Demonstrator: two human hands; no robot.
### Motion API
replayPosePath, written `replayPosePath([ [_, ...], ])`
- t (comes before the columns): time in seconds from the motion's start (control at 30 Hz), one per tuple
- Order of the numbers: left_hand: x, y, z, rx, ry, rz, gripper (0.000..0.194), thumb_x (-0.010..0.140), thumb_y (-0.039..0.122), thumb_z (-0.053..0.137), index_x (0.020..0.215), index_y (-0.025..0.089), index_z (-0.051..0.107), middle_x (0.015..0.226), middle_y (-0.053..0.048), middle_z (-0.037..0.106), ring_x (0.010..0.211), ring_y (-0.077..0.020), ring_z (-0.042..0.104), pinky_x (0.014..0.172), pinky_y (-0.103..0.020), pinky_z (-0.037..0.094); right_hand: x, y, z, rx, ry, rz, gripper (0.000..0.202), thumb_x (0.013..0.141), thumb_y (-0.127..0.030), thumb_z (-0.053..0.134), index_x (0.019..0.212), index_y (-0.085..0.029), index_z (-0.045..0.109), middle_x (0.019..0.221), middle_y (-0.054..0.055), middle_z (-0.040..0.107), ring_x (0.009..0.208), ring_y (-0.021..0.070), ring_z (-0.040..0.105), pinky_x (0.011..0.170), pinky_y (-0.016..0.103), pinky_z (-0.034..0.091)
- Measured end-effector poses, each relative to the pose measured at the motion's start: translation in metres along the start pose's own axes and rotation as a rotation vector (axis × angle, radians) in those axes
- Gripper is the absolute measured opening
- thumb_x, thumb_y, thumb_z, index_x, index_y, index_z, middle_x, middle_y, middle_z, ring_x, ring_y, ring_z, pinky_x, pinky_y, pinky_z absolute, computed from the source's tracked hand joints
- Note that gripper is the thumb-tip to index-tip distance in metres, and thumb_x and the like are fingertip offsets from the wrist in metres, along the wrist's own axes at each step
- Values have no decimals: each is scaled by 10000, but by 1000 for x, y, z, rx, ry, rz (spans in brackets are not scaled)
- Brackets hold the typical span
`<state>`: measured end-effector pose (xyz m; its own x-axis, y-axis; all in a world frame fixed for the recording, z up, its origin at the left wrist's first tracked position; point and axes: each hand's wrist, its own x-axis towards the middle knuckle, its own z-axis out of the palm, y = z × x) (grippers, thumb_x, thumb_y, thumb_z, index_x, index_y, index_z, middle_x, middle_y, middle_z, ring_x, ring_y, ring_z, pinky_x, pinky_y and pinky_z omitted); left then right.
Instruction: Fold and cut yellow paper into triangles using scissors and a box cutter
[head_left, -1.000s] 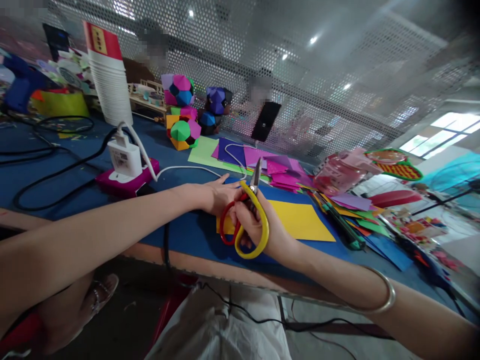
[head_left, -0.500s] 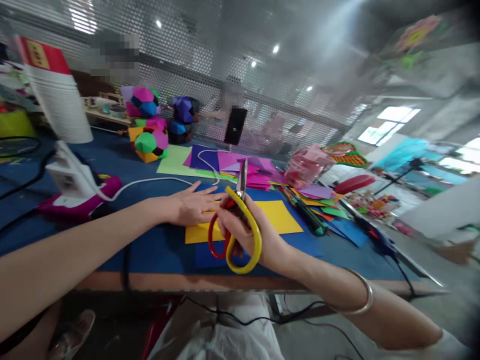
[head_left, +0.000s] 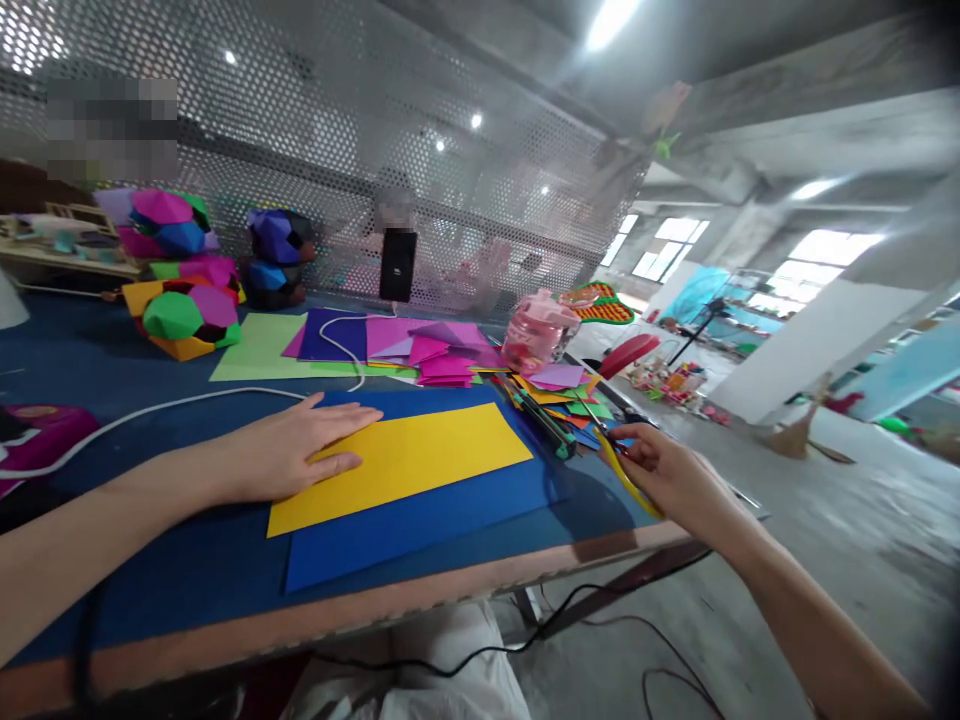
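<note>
My left hand (head_left: 300,452) lies flat on the left end of a yellow paper strip (head_left: 420,465), fingers stretched out and a little apart. Under the yellow strip is a larger blue sheet (head_left: 427,535), which shows along its front side. At the right end of the table, my right hand (head_left: 667,470) grips a pair of scissors (head_left: 626,475) by the handles. The blades point away, over the loose coloured paper pieces (head_left: 577,395). A green-and-black tool like a utility knife (head_left: 547,425) lies just left of the scissors.
Magenta and purple papers (head_left: 442,350) and a light green sheet (head_left: 255,350) lie at the back. A pink bottle (head_left: 536,330) stands behind the scraps. Folded paper polyhedra (head_left: 184,315) are at left. A white cable (head_left: 187,400) crosses the table towards a phone (head_left: 397,265).
My right hand has carried the scissors from above the yellow paper to the table's right end. My left hand stays on the yellow paper. The view has turned to the right.
</note>
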<state>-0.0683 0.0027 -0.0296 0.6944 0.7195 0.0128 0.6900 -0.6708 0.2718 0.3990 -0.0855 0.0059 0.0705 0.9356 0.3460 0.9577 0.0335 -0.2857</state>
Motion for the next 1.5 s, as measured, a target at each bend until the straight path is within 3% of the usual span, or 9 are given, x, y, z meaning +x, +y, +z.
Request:
replayPosePath([
  [0.17, -2, 16, 0, -45, 16, -69, 832, 924, 708, 407, 1586, 263, 170, 1621, -40, 255, 1491, -337, 246, 1219, -535, 146, -1, 32, 4, -264, 35, 123, 358, 870, -487, 517, 1066, -221, 656, 679, 41, 649, 585, 250, 605, 526, 326, 367],
  [0.27, -4, 27, -1, -68, 3, -95, 965, 836, 766, 505, 1587, 262, 170, 1631, -42, 209, 1477, -411, 221, 1197, -564, 204, 5, 34, 12, -336, 79, 97, 366, 894, -410, 459, 1046, -149, 665, 899, 165, 671, 802, 336, 647, 655, 413, 452],
  [0.4, -4, 32, -3, -86, -9, -127, 980, 815, 752, 555, 1587, 303, 152, 1634, -29, 221, 1469, -418, 248, 1179, -577, 245, 13, 7, 21, -318, 110, -43, 415, 973, -377, 347, 1168, -134, 620, 1171, 209, 595, 1100, 352, 580, 894, 465, 449],
  [0.53, -4, 27, -6, -148, 0, -103, 971, 826, 664, 618, 1588, 335, 112, 1619, -25, 297, 1458, -355, 326, 1167, -498, 314, 22, -35, 31, -225, 23, -173, 370, 1012, -426, 360, 1225, -202, 563, 1193, 103, 619, 1069, 234, 616, 876, 330, 479],
  [0.73, -6, 24, -24, -103, -54, -71, 890, 814, 535, 680, 1564, 350, 237, 1619, -29, 304, 1469, -346, 307, 1173, -482, 307, 37, -58, 45, -223, -18, -177, 455, 978, -479, 470, 1279, -143, 522, 1215, 158, 609, 1136, 308, 589, 937, 398, 455],
  [0.9, 24, 51, -42, -4, 2, -39, 765, 879, 506, 614, 1547, 297, 303, 1609, -58, 327, 1466, -313, 322, 1188, -470, 276, 51, -51, 55, -246, -46, -148, 425, 955, -380, 518, 1264, -88, 523, 1198, 224, 609, 1156, 377, 567, 906, 443, 448],
  [1.07, 76, 90, -20, -40, 35, 32, 728, 853, 590, 610, 1442, 184, 479, 1484, -137, 491, 1360, -342, 457, 1131, -451, 355, 58, -48, 53, -198, -119, -160, 391, 932, -236, 491, 1284, -68, 509, 1168, 227, 636, 1060, 340, 637, 874, 402, 455],
  [1.23, 99, 108, 3, -67, 26, -27, 812, 799, 599, 643, 1442, 138, 461, 1430, -184, 483, 1320, -361, 460, 1105, -477, 364, 34, -37, 27, -101, -93, -164, 423, 952, -237, 418, 1364, -142, 442, 1212, 165, 627, 1099, 292, 628, 888, 369, 454],
  [1.5, 102, 102, 7, -136, -11, -32, 893, 621, 595, 786, 1397, 241, 518, 1323, -107, 495, 1222, -355, 484, 1075, -494, 375, -26, -5, 9, 96, -101, -192, 374, 960, -328, 426, 1329, -274, 451, 1201, 68, 612, 1041, 239, 641, 874, 369, 473],
])
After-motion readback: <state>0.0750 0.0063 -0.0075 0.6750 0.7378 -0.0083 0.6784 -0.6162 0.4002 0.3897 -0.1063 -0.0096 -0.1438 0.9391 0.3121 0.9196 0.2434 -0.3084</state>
